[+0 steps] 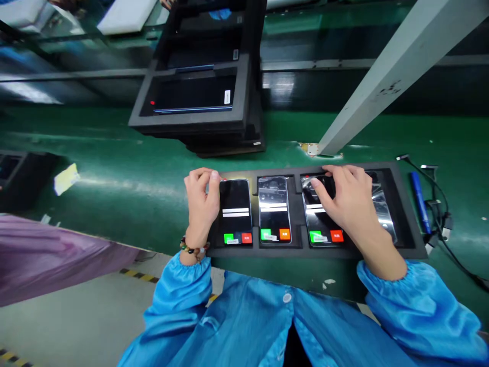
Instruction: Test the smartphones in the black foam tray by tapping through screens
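A black foam tray (405, 239) lies on the green belt and holds several phones side by side. My left hand (200, 204) grips the top left edge of the leftmost phone (237, 211), fingers curled round it. My right hand (346, 201) lies over the two phones on the right, fingertips touching the top of the third phone (319, 224); its fingers are bent and spread. The middle phone (274, 209) is untouched. The three phones on the left have lit screens showing white bars and green and red buttons. The fourth phone (384, 214) is partly hidden under my right hand.
A stack of black foam trays (198, 120) with dark phones stands further back on the belt. A grey slanted post (385, 76) rises at the right. A blue pen (419, 201) and black cables (441, 214) lie right of the tray. A purple cloth (46, 255) is at the left.
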### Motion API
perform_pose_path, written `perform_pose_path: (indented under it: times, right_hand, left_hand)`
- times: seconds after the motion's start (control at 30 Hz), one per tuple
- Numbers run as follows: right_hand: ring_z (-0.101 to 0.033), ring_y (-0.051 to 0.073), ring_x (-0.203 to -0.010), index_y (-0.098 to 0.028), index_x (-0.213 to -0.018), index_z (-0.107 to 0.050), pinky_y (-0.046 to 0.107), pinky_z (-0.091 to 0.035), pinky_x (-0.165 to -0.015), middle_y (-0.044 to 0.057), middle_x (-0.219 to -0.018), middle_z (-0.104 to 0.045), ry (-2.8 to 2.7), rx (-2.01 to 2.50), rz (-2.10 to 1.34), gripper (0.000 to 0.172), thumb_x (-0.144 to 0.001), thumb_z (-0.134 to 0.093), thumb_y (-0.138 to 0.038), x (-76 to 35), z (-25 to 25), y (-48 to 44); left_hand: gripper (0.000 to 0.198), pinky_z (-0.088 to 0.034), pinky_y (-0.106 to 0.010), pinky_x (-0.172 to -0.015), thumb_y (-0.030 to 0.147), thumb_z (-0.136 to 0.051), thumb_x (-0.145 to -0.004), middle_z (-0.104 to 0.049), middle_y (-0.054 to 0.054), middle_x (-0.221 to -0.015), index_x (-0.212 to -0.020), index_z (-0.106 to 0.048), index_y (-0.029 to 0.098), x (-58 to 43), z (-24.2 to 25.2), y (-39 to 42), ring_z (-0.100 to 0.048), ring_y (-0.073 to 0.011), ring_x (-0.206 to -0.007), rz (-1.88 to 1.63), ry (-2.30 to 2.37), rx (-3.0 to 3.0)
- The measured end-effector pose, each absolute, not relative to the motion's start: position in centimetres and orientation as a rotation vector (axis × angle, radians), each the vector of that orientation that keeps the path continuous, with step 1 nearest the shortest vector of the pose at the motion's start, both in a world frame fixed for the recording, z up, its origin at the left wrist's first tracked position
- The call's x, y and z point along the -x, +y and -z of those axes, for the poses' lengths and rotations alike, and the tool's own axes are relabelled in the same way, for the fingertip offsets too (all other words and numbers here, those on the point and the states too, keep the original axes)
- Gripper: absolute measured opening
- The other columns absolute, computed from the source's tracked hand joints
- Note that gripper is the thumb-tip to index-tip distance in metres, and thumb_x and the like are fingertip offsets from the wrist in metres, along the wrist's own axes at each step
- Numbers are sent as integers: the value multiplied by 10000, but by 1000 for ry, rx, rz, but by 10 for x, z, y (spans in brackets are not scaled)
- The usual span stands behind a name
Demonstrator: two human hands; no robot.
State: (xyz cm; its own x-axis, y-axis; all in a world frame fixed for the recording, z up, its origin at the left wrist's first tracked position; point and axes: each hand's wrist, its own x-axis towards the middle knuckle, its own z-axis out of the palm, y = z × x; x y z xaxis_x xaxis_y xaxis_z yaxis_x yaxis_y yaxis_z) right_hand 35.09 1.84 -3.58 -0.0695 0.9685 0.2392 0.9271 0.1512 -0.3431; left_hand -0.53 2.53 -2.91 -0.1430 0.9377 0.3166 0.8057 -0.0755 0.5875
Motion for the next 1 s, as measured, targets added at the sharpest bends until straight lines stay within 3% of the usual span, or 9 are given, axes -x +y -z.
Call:
perform_pose_path:
  times: [0.1, 0.2, 0.33, 0.53, 0.67, 0.9, 1.0]
  right_hand:
    - [-575, 382, -1136, -205, -1179, -669, 504, -388, -943, 149, -1144, -774, -2026, 1834, -157, 530, -1090, -434, -672, -352, 34, 20]
    - [-581, 376, -1108, -208, -1146, -664, 509, -381, -937, 147, -1115, -783, -2013, 1856, -138, 513, -1100, -417, -655, -353, 33, 20]
    - [-586, 398, -1191, -199, -1250, -661, 538, -396, -969, 155, -1114, -801, -1994, 1856, -133, 498, -1114, -423, -615, -356, 35, 19]
    - [-615, 351, -1143, -259, -1100, -671, 528, -445, -962, 117, -1123, -781, -1770, 1776, -243, 409, -1120, -411, -574, -364, 21, 12]
    - [-610, 347, -1197, -255, -1207, -694, 541, -441, -1023, 121, -1160, -782, -1707, 1689, -161, 416, -1125, -398, -535, -367, 12, 6]
    - [-568, 393, -1206, -239, -1198, -692, 571, -389, -1006, 133, -1198, -789, -1886, 1874, -326, 468, -1119, -389, -586, -366, 35, 16]
    - [-547, 397, -1230, -237, -1237, -685, 581, -365, -1039, 132, -1242, -787, -1900, 1872, -295, 499, -1127, -356, -594, -365, 37, 16]
  left_hand:
    - [570, -434, -563, -1132, 594, -405, -1129, -684, -128, -1222, -907, -763, 210, 4, 33, 25, -587, -334, -1243, -780, 2138, -1965]
    - [487, -450, -596, -1095, 582, -502, -1099, -647, -166, -1324, -954, -774, 205, 1, 29, 25, -565, -374, -1257, -755, 2226, -2080]
    - [388, -477, -539, -1047, 518, -561, -1094, -655, -148, -1269, -1033, -792, 213, -15, 9, 27, -579, -331, -1190, -684, 1881, -2371]
    - [445, -484, -472, -903, 515, -518, -1115, -656, -146, -1161, -1210, -800, 184, -54, -5, 40, -559, -304, -1049, -301, 1491, -2633]
    - [425, -477, -440, -895, 479, -491, -1129, -636, -141, -1197, -1305, -767, 209, -79, 1, 51, -563, -291, -1051, -233, 1204, -2785]
    - [449, -425, -443, -852, 476, -454, -1137, -645, -141, -1186, -1021, -764, 173, -112, 9, 70, -585, -297, -1045, -150, 995, -2999]
    - [489, -406, -441, -841, 513, -446, -1137, -655, -134, -1161, -983, -765, 175, -116, 10, 73, -585, -291, -1038, -157, 895, -3034]
